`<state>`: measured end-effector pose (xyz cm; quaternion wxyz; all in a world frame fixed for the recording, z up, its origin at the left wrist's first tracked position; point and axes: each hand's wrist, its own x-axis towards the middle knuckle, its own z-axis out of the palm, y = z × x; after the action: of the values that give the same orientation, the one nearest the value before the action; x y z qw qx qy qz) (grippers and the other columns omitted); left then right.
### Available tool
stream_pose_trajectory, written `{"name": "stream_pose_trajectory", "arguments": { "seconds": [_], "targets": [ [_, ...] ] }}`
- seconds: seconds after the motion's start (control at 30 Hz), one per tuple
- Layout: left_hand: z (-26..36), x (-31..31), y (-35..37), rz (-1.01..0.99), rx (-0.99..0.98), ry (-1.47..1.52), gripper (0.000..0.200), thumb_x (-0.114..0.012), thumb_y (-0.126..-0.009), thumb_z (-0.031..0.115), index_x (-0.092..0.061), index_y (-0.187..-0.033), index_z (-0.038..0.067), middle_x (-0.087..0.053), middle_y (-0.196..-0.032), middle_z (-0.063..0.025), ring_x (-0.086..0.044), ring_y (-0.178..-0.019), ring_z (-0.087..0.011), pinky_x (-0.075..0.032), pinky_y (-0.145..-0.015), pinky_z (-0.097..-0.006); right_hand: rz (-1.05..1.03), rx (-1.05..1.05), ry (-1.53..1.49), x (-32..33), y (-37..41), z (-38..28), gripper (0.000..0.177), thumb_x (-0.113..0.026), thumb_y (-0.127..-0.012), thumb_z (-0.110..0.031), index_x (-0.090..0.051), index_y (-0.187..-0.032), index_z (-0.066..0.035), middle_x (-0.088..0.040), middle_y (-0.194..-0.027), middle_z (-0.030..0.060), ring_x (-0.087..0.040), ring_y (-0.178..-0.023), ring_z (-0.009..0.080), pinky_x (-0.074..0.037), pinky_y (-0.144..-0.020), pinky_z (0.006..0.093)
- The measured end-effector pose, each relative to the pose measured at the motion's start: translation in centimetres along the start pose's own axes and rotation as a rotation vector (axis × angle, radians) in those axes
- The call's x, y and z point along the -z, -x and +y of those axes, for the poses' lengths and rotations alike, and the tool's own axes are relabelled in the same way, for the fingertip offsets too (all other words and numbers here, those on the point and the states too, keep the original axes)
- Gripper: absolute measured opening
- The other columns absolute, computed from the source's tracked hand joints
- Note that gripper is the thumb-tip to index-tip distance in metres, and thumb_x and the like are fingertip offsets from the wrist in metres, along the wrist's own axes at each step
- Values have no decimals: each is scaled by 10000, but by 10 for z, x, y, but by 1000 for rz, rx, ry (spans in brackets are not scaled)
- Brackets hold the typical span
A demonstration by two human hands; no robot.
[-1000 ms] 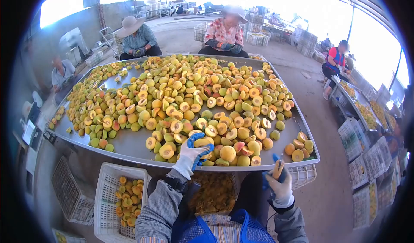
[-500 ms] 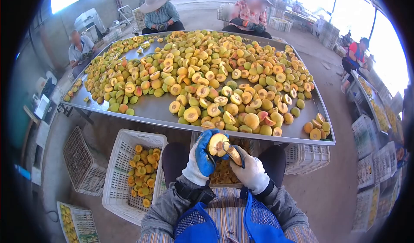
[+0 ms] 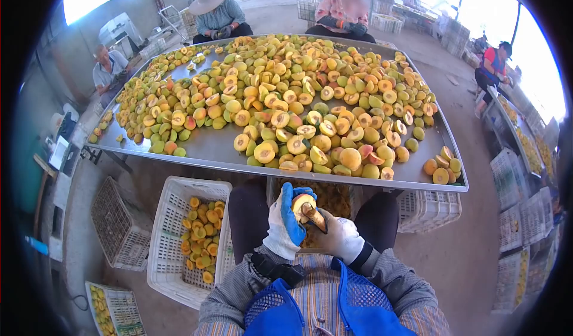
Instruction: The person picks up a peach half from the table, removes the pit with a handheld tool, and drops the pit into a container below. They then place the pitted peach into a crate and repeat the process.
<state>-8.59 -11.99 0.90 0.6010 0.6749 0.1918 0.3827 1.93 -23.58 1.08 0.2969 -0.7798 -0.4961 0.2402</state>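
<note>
My left hand (image 3: 286,219), in a white glove with a blue coated palm, is closed around a halved yellow peach (image 3: 301,203), its cut face turned to the right. My right hand (image 3: 339,236), in a pale glove, grips a short brown-handled pitting tool (image 3: 315,217). The tool's tip meets the middle of the cut face; its exact shape is hidden there. Both hands are over my lap, just short of the metal table (image 3: 239,164). Many halved peaches (image 3: 280,119) are heaped on the table.
Left of my knees a white plastic crate (image 3: 164,240) holds peach halves. Another crate (image 3: 352,199) with peach pieces sits beneath my hands. Stacked crates (image 3: 430,209) stand under the table's right side. Several people sit around the table and farther right.
Both hands have come slightly lower and nearer my body. The peach half has turned more to the right, and the tool now sits against the middle of its cut face.
</note>
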Motion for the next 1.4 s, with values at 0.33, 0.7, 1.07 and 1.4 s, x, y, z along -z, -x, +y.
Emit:
{"name": "stream_pose_trajectory", "arguments": {
  "seconds": [0.33,0.7,1.07,1.4],
  "targets": [
    [-13,-5,-39,174,565,590,397,-505,-983,332,-628,-933,-42,-659,-821,-154,-664,-693,-248,-580,-617,-358,-257,-216,-387,-16,-24,23,312,-642,-850,-284,-635,-1040,-37,-683,-849,180,-679,-819,292,-526,-745,399],
    [-37,11,-55,-381,443,791,224,-597,-932,139,-660,-921,-76,-684,-830,-182,-681,-766,-249,-566,-729,-355,-222,58,-574,-27,-44,24,254,-705,-825,-202,-686,-1023,-44,-695,-784,76,-666,-731,191,-528,-715,352],
    [-75,185,-31,710,253,-650,405,-721,-826,296,-634,-1114,26,-643,-1071,-130,-629,-988,-290,-522,-844,-424,-356,-156,25,5,-54,57,488,-620,-840,-444,-633,-1065,-12,-672,-860,233,-653,-844,383,-502,-757,457],
    [-76,100,-173,-282,199,-1585,774,-685,-777,449,-399,-1398,87,-505,-1349,-134,-375,-1334,-299,-243,-1118,-459,-437,-192,173,-3,-58,50,553,-560,-867,-470,-550,-1257,-78,-671,-942,250,-644,-921,399,-507,-808,465]
  ]
}}
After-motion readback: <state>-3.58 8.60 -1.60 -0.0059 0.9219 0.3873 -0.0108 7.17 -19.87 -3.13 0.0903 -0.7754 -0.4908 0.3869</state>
